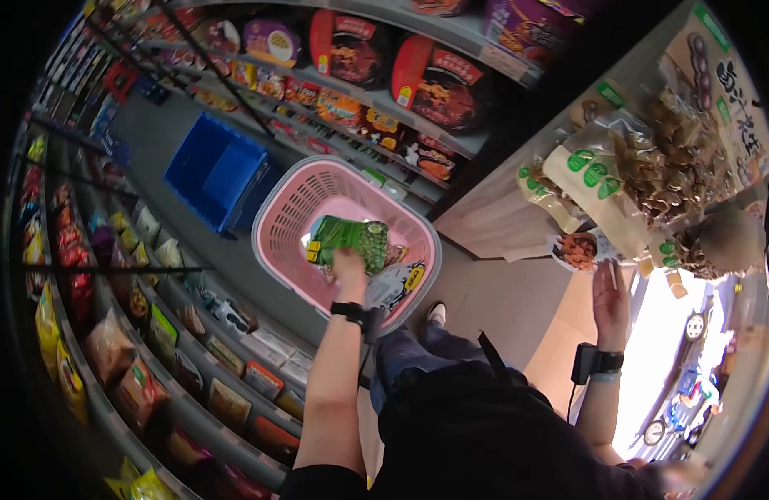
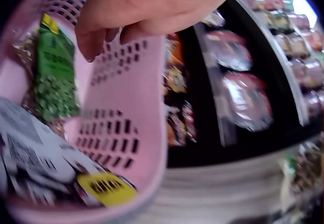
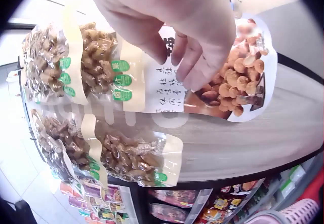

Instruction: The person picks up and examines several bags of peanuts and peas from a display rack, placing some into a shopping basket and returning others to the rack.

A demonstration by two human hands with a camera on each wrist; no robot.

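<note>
My left hand [image 1: 349, 271] reaches into a pink basket [image 1: 276, 200], over a green bag of pea-like snacks [image 1: 351, 237]. In the left wrist view its loosely bent fingers hang beside the green bag with nothing held. A grey-white bag with a yellow label [image 2: 30, 153] also lies in the basket. At right, my right hand [image 1: 609, 304] is beside a white printed piece showing round brown snacks [image 1: 578, 250]. Up close in the right wrist view, relaxed fingers overlap that print, thumb apart from them. Clear bags of brown peanuts [image 3: 48, 64] hang around it.
A blue basket [image 1: 214, 167] stands on the floor beyond the pink one. Shelves hold noodle bowls [image 1: 439, 83] ahead and packaged snacks [image 1: 114, 342] at left. The peanut bags are on a wood-grain panel [image 1: 484, 208] near a bright doorway.
</note>
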